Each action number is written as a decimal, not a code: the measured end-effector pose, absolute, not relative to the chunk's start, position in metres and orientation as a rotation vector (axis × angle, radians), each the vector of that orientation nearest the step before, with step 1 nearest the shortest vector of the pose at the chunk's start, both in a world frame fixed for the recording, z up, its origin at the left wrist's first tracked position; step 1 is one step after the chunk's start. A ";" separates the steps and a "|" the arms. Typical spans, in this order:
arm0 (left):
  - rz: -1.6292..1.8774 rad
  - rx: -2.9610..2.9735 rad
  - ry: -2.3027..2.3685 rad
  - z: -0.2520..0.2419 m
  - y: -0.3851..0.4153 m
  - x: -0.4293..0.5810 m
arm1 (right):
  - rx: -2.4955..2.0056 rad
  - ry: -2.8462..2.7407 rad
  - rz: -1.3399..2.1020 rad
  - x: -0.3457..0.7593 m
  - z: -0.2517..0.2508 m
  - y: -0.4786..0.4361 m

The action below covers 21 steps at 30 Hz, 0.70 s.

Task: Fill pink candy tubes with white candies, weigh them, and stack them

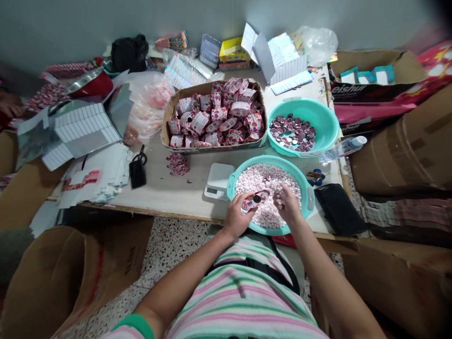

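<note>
My left hand (pixel 237 217) grips a small printed oval box (pixel 256 200) in red, pink and white, with a dark round opening facing up. Just to its right, my right hand (pixel 286 205) is closed around some small pale pink candies. Both hands are over a turquoise basin (pixel 231 184) filled with the same pale candies (pixel 254 176). Behind it, a second turquoise basin (pixel 328 120) contains many small dark reddish caps (pixel 293 132). A cardboard box (pixel 164 134) to the left is heaped with similar printed boxes (pixel 219 113).
Left of the candy basin lies a white scale (pixel 219 179), then a stack of printed pieces (pixel 177 165). A plastic bottle (pixel 344 149) and black pouch (pixel 341 208) lie at the right. White cartons (pixel 100 172) and black-handled keys or tool (pixel 137 172) occupy the left.
</note>
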<state>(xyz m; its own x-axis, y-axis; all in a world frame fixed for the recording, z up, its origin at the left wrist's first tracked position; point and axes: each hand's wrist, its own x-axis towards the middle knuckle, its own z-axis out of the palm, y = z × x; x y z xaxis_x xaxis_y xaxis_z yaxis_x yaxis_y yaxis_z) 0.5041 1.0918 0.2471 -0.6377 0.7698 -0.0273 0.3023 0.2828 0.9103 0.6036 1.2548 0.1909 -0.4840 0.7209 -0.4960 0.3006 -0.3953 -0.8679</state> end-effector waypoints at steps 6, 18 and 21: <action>1.159 1.012 2.138 0.243 1.091 0.504 | -1.108 -0.554 2.358 0.596 0.238 1.260; 0.967 1.244 2.171 0.251 1.094 0.508 | -1.075 -0.633 2.107 0.572 0.261 1.215; 0.953 1.258 2.154 0.248 1.093 0.508 | -1.087 -0.691 2.068 0.571 0.263 1.208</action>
<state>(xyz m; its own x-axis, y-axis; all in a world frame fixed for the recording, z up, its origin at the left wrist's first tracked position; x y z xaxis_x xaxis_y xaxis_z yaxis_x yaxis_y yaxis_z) 0.5084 1.0934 0.2482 -0.4709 0.8809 -0.0482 0.5566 0.3390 0.7584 0.5705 1.2076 0.2631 -0.4106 0.7733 -0.4831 -0.3275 -0.6196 -0.7134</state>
